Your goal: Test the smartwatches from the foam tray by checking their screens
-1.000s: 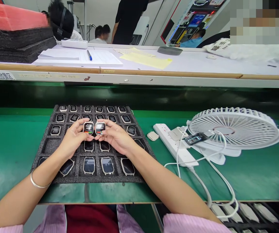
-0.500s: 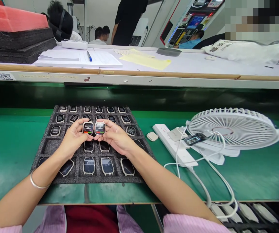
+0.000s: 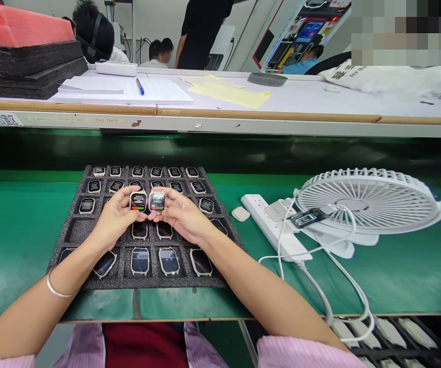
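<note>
A black foam tray [image 3: 75,232] with several smartwatch bodies in its pockets lies on the green bench in front of me. My left hand [image 3: 115,219] pinches one watch body [image 3: 138,201] with a lit screen above the tray's middle. Right beside it, my right hand [image 3: 184,214] pinches a second lit watch body [image 3: 157,201]. The two watches are held side by side, almost touching. Watches in the tray's front row [image 3: 169,260] have dark screens; those in the back rows show text.
A white fan [image 3: 369,202] lies face up at right, with a white power strip [image 3: 272,227], a small device [image 3: 304,218] and cables [image 3: 343,291] beside it. A raised shelf [image 3: 220,115] behind holds papers, a pen and stacked foam [image 3: 24,61]. Other people work beyond.
</note>
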The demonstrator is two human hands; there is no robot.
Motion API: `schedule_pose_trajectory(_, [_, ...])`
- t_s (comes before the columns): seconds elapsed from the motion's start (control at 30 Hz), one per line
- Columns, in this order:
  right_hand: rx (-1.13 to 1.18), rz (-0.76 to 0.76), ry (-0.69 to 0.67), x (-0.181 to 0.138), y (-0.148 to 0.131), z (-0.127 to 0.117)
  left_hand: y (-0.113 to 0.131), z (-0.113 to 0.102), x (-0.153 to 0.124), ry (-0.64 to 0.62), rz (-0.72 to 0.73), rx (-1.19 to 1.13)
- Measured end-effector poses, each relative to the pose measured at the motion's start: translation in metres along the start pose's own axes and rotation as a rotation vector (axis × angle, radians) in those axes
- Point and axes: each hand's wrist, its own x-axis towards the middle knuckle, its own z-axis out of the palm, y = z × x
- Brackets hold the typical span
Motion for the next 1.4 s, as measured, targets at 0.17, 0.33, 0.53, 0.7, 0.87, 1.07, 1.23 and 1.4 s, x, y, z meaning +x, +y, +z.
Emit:
schedule_pose_trajectory(0.17, [0.001,0.001,-0.003,0.0,0.0002,-0.0003,0.0009,0.0001,0.0003,0.009,-0.013,-0.005])
schedule_pose_trajectory(0.33, [0.005,-0.006,-0.004,0.0001,0.0011,-0.0003,0.001,0.0006,0.0004,0.016,-0.007,0.001])
schedule_pose_trajectory(0.53, [0.015,-0.008,-0.023,-0.0007,0.0017,-0.0006,0.0004,0.0011,0.0004,0.026,0.019,0.023])
schedule_pose_trajectory(0.7, [0.027,-0.011,-0.035,-0.0002,0.003,-0.001,-0.0004,0.0002,0.0008,0.039,0.035,0.034])
schedule_pose_trajectory(0.87, [0.028,-0.016,-0.032,0.0006,0.0034,-0.0015,0.0,0.0005,0.0005,0.033,0.027,0.027])
schedule_pose_trajectory(1.07, [0.018,-0.026,0.002,-0.0002,0.001,-0.0004,0.0051,0.0022,-0.0036,0.005,-0.023,-0.035])
schedule_pose_trajectory(1.23, [0.007,-0.027,0.023,0.0016,0.0025,-0.001,0.0068,0.0031,-0.005,0.01,-0.06,-0.058])
schedule_pose_trajectory(1.4, [0.001,-0.027,0.048,0.0028,0.0038,-0.0027,0.0045,0.004,-0.0041,0.004,-0.062,-0.039])
